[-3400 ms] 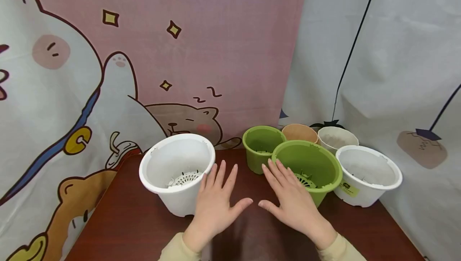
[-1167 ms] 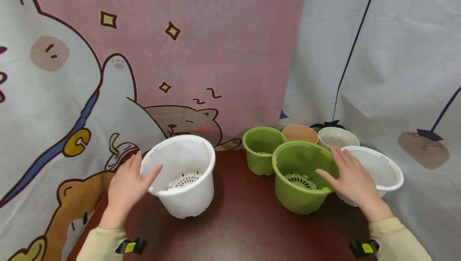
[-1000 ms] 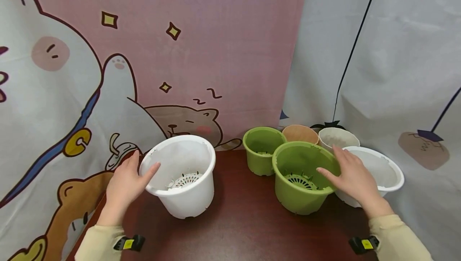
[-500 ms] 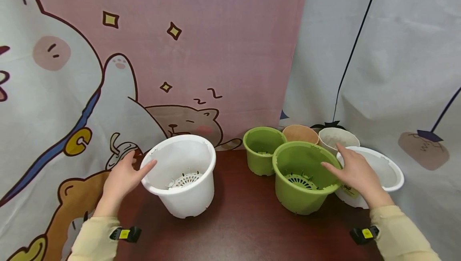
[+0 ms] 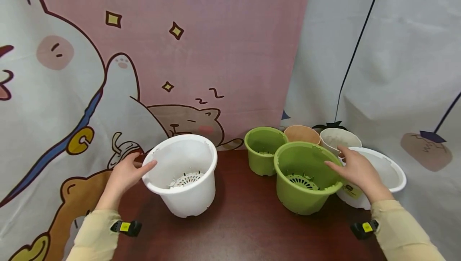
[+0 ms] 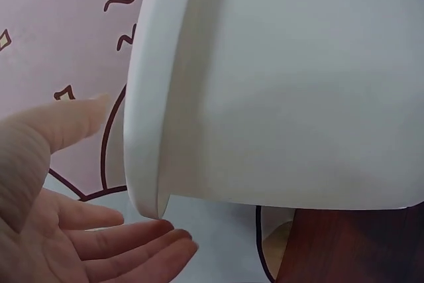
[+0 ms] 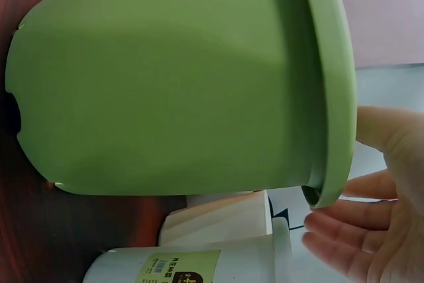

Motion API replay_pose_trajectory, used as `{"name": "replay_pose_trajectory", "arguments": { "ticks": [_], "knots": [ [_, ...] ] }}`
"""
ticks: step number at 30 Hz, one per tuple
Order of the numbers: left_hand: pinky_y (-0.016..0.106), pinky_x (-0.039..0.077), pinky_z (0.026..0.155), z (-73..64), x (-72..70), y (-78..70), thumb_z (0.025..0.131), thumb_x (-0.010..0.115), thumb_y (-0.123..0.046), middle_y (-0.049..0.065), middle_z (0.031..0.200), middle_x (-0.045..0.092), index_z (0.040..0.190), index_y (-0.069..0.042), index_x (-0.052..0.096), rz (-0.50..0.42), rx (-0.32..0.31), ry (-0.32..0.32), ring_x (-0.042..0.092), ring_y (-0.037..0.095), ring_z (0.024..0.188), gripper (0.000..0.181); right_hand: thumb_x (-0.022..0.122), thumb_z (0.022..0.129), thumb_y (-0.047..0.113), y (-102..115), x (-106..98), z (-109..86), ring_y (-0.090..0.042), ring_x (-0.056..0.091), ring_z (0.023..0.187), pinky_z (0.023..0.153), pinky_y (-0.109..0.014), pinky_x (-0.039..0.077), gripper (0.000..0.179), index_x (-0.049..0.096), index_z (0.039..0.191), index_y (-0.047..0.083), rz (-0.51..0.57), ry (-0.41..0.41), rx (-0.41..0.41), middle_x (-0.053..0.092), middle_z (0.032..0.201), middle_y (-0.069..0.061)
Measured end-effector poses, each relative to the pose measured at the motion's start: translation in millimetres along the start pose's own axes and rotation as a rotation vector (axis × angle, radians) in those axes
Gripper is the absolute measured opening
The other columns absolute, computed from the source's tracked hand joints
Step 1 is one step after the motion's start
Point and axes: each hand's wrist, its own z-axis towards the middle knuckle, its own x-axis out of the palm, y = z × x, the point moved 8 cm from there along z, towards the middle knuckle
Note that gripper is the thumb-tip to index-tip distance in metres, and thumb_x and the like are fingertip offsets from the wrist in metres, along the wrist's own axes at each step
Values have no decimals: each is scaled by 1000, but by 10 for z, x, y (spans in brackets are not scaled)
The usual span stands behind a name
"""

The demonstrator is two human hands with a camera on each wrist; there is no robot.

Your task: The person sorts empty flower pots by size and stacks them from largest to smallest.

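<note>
A white plastic flower pot stands upright on the left of the dark red table, slots showing in its base. My left hand is at its left rim, thumb over the opening and fingers outside. In the left wrist view the fingers of that hand are spread around the rim without gripping it. To the right stands a large green flower pot. Beside its right rim is my right hand, thumb over the edge. The right wrist view shows this hand with loose fingers below the rim.
Behind the large green pot stand a smaller green pot, an orange pot and a cream pot. A second white pot with a yellow-green label is partly behind my right hand. Printed cloth hangs behind the table.
From the middle, both hands have moved apart to the outer sides of the white and large green pots. Lately their fingers have drawn down outside the rims. The pots stand where they were.
</note>
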Motion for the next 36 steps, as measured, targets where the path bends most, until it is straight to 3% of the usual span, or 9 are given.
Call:
{"name": "replay_pose_trajectory", "arguments": {
  "ticks": [4, 8, 20, 29, 36],
  "knots": [
    [41, 61, 64, 28, 39, 30, 88, 64, -59, 42, 127, 50, 145, 17, 27, -83, -8, 40, 70, 36, 85, 102, 64, 94, 44, -17, 18, 9, -52, 59, 101, 83, -63, 49, 79, 41, 135, -19, 26, 15, 8, 60, 113, -37],
    [36, 61, 60, 52, 79, 71, 91, 66, -52, 43, 128, 48, 145, 17, 27, -133, -25, 65, 70, 35, 86, 96, 65, 94, 41, -31, 26, 18, -50, 61, 98, 82, -62, 49, 74, 44, 132, -20, 32, 23, 9, 62, 107, -35],
    [40, 61, 58, 105, 145, 126, 97, 59, -18, 41, 118, 54, 139, 17, 38, -237, -30, 96, 69, 25, 70, 58, 64, 95, 30, -73, 80, 53, -50, 62, 94, 80, -60, 50, 55, 55, 122, -16, 17, 65, 4, 66, 100, -32],
    [41, 61, 58, 123, 155, 121, 97, 56, -11, 39, 111, 58, 136, 19, 41, -260, -34, 97, 69, 26, 68, 52, 66, 92, 19, -64, 68, 96, -42, 65, 80, 69, -56, 52, 29, 65, 101, -9, -12, 76, -27, 68, 86, -23],
    [41, 61, 57, 138, 169, 113, 96, 55, -8, 36, 107, 61, 134, 18, 45, -266, -36, 80, 69, 25, 64, 47, 63, 90, 14, -80, 75, 117, -29, 61, 70, 63, -50, 51, 20, 66, 93, -5, -32, 78, -16, 67, 80, -16]
  ]
}}
